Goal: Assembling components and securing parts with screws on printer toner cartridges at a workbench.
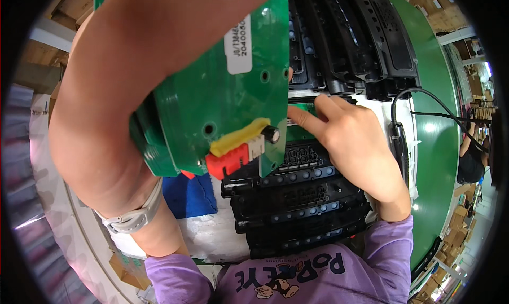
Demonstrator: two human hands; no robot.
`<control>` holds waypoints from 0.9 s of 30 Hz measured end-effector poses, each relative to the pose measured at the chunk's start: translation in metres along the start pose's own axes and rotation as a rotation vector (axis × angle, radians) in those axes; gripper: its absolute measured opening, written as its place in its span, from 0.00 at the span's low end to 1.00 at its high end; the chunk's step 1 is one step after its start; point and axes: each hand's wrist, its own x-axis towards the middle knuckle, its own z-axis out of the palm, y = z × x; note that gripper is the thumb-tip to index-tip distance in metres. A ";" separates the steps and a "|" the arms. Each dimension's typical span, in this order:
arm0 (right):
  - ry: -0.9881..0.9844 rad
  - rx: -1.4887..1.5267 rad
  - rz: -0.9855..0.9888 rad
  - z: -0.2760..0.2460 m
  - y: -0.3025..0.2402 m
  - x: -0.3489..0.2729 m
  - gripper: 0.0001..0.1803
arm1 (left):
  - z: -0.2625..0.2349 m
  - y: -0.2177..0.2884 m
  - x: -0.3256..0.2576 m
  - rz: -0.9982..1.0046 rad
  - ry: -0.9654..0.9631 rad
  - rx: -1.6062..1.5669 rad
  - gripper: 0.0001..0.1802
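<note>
Close to the view, my left hand (143,18) grips a stack of green circuit boards (185,108); its fingers are mostly hidden. The front board carries a white label, a red connector (227,161), a yellow strip and a small black round component. My right hand (350,139) reaches over a black plastic housing, one finger stretched toward a green circuit board (303,130) lying in it. The other fingers are bent, and the fingertips partly disappear behind the held stack, so what they grip cannot be made out.
Several black plastic housings (302,195) lie in a row nearest me, and more (366,33) at the far side. A blue cloth (188,195) lies left of them. A black cable (395,108) runs along the right, beside a green surface (435,145). Another person (471,161) is at the far right.
</note>
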 end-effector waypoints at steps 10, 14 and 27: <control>-0.065 0.102 -0.043 0.008 0.008 -0.007 0.22 | -0.013 -0.010 -0.008 0.005 -0.003 -0.018 0.22; 0.327 0.109 -0.135 -0.007 0.011 0.005 0.15 | -0.019 -0.018 -0.005 -0.003 0.012 -0.026 0.20; 0.630 0.250 -0.281 -0.034 0.007 0.003 0.37 | 0.008 -0.024 0.016 -0.182 -0.497 0.409 0.09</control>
